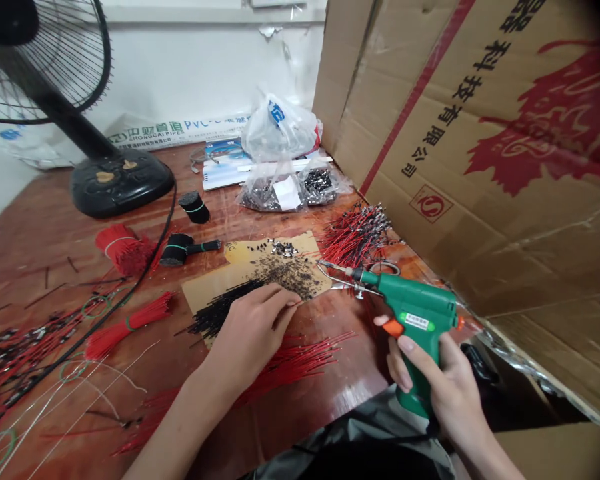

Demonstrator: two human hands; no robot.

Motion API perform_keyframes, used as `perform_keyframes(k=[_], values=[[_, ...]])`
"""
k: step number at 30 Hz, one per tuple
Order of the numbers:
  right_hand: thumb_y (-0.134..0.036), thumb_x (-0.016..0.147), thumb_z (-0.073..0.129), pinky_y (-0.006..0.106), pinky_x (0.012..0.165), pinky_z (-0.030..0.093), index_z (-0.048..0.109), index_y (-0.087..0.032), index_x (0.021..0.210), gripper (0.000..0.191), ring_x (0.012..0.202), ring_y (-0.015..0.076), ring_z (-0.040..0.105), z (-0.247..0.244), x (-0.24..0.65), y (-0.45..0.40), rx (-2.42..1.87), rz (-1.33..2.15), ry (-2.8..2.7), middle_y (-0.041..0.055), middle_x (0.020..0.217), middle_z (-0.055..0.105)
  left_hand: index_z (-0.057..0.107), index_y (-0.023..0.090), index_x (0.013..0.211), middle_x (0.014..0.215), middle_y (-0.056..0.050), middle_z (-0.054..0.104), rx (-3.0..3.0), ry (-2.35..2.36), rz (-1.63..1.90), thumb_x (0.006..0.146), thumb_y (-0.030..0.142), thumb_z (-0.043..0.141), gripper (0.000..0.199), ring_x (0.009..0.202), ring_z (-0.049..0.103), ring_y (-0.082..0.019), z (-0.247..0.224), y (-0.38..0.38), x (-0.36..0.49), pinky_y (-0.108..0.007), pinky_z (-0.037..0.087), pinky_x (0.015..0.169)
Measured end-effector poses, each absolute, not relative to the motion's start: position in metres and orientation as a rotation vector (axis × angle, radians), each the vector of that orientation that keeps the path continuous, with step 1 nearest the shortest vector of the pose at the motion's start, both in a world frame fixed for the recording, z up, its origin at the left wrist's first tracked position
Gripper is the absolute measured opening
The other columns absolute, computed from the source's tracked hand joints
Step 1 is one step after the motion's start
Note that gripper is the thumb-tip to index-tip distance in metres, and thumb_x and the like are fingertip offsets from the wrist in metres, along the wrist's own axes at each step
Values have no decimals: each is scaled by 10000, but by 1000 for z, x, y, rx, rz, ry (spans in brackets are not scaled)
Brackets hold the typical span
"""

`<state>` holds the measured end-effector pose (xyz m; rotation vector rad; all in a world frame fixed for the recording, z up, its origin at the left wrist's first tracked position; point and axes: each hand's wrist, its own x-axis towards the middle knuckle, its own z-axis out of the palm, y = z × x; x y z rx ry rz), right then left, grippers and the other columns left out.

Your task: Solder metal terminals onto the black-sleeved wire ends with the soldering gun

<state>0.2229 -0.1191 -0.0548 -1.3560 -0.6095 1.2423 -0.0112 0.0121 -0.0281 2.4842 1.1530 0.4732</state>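
My right hand (445,373) is wrapped round the handle of a green soldering gun (420,307), a finger at its orange trigger. The gun's metal tip points left, over the right edge of a cardboard sheet (205,283). My left hand (260,313) reaches over the sheet with thumb and fingertips pinched together; what they hold, if anything, is too small to make out. Beside that hand lie black wires (223,307) on the sheet, and red wires (300,360) spread beneath it. Small black and metal parts (283,249) are scattered on the sheet.
A black fan (123,180) stands at the back left, its cable crossing the table. Bundled red wires (125,247) and black rolls (194,207) lie at left. Plastic bags (280,133) sit behind. A pile of red wires (355,233) lies by the large carton (430,133) at right.
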Motion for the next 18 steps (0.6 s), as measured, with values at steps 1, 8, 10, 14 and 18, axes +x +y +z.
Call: perform_keyframes(k=[1,8,10,14,18], values=[[-347,967,619,286,517,380,550,-191,1000,174,464,121,474,-55,224,-119,-1371,1240,-626,-44,527,511,677,194,967,955,-22,698,2501,1159,504,970,185,551,127,847,652,-151,-32,11,-10,-287,507,777],[-359,989,583,305,547,428,555,-173,1177,266,491,138,499,-57,231,-122,-1418,1278,-713,-33,539,539,662,171,961,960,-36,659,2676,1109,516,994,189,522,145,867,603,-161,-43,7,-2,-311,485,802],[-350,1004,564,296,544,424,534,-187,1182,243,488,130,492,-60,231,-123,-1382,1287,-712,-42,544,532,653,161,946,953,-41,659,2748,1095,459,994,171,511,150,875,597,-177,-42,5,-1,-345,474,822],[-324,1016,553,277,547,417,536,-200,1134,172,496,114,487,-63,229,-123,-1312,1301,-689,-46,557,528,654,159,898,920,-39,672,2842,1073,367,962,124,542,134,858,598,-201,-40,2,2,-384,451,796],[-322,1017,552,270,539,411,542,-197,1153,185,494,111,486,-63,228,-123,-1295,1312,-660,-43,566,532,669,148,917,896,-36,686,2873,1064,402,934,103,583,97,829,609,-198,-42,1,3,-383,456,788]])
